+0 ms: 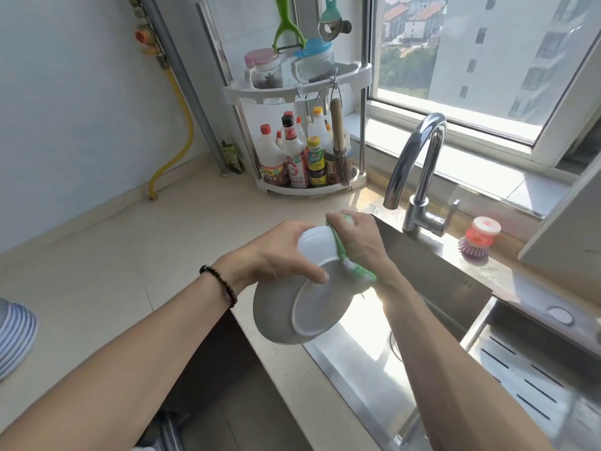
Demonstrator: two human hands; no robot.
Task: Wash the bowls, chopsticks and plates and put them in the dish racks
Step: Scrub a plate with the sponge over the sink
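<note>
A white plate (304, 307) is held tilted on edge above the left rim of the steel sink (364, 362), its underside and foot ring facing me. My left hand (283, 252) grips the plate's upper rim, thumb on the underside. My right hand (356, 239) holds a green and white cloth (353, 266) and presses it against the plate's top right edge. Part of the plate's rim is hidden behind both hands.
A chrome tap (419, 164) arches over the sink's back. A slotted steel drain tray (533, 375) sits at the right. A pink dish brush (478, 237) stands on the ledge. A corner shelf with bottles (299, 157) is at the back. Striped dishes (14, 336) lie at the far left.
</note>
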